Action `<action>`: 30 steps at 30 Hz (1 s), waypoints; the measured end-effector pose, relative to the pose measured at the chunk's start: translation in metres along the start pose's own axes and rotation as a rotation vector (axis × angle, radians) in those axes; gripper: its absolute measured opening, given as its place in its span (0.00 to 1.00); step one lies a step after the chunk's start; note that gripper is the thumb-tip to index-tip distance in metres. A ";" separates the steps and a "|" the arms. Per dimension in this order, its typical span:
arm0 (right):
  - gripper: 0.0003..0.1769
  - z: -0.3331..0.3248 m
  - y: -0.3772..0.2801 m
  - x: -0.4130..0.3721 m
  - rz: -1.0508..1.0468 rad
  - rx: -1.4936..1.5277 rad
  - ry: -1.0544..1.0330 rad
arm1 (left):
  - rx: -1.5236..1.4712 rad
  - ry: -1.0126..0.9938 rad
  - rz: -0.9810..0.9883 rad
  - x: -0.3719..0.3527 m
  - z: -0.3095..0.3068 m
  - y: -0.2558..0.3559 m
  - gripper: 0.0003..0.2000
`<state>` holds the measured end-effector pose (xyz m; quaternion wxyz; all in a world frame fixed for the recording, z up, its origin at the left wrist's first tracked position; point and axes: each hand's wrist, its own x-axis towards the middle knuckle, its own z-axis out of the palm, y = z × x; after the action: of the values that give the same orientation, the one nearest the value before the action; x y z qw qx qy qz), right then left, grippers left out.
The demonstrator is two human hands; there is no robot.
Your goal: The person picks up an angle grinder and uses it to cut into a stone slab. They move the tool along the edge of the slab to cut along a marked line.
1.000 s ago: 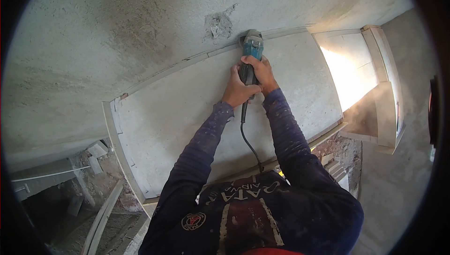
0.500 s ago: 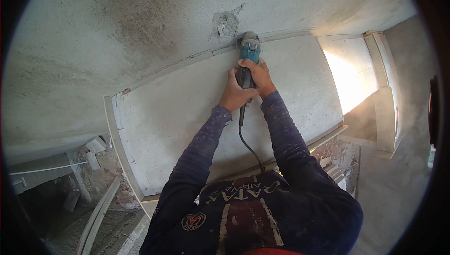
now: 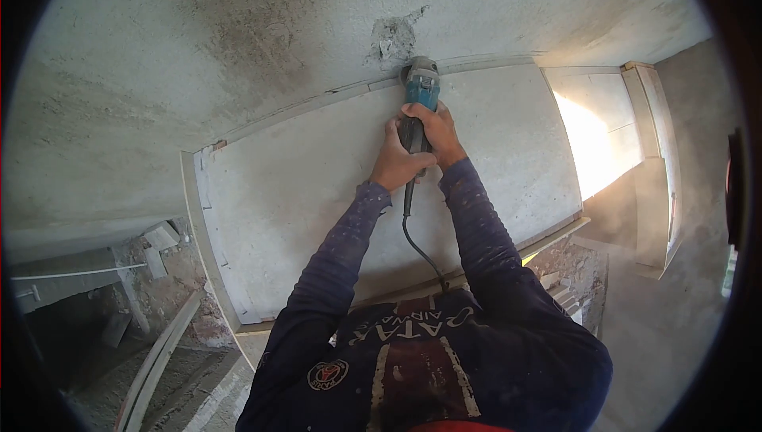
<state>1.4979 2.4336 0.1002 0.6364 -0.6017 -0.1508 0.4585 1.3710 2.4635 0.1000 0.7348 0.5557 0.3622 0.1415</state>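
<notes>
A blue and black angle grinder [image 3: 423,94] is held in both hands, its grey head up against the seam between the slab and the wall. My left hand [image 3: 399,158] wraps round the black rear of its body, near the cord. My right hand [image 3: 440,132] grips the body just behind the blue part. The grinder's disc is mostly hidden by its guard and head. A black cord [image 3: 421,249] hangs from the tool toward my shirt. Beneath the tool lies the pale flat slab [image 3: 302,186].
The rough plastered wall [image 3: 143,59] has a chipped patch [image 3: 393,38] just above the grinder. A wooden frame [image 3: 652,170] stands at the right, near bright light and haze. Long boards [image 3: 163,360] lean at the lower left beside broken masonry.
The view has shifted slightly, so the chipped patch and the frame appear a little farther right and lower. Both hands keep their hold, and the grinder's head sits slightly farther left along the seam.
</notes>
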 end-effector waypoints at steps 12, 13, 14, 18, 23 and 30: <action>0.19 0.004 0.002 0.001 0.013 -0.009 -0.017 | -0.011 0.006 -0.001 -0.005 -0.004 0.005 0.52; 0.19 0.002 0.004 0.004 0.019 -0.010 -0.019 | -0.008 -0.007 -0.011 -0.005 -0.005 0.007 0.52; 0.18 0.001 0.006 0.009 0.011 -0.012 0.025 | -0.012 0.000 -0.017 -0.002 -0.006 0.009 0.52; 0.18 -0.007 0.000 0.010 0.027 0.008 0.025 | 0.008 -0.021 -0.004 0.004 0.001 0.008 0.52; 0.18 -0.004 -0.007 0.003 0.039 -0.045 0.043 | -0.029 0.005 -0.006 0.004 0.005 0.001 0.52; 0.17 0.005 -0.003 -0.010 0.041 -0.028 -0.017 | -0.041 0.007 -0.018 -0.016 -0.004 0.006 0.52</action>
<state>1.4898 2.4300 0.1074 0.6171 -0.6095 -0.1500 0.4746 1.3581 2.4588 0.1111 0.7460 0.5369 0.3666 0.1443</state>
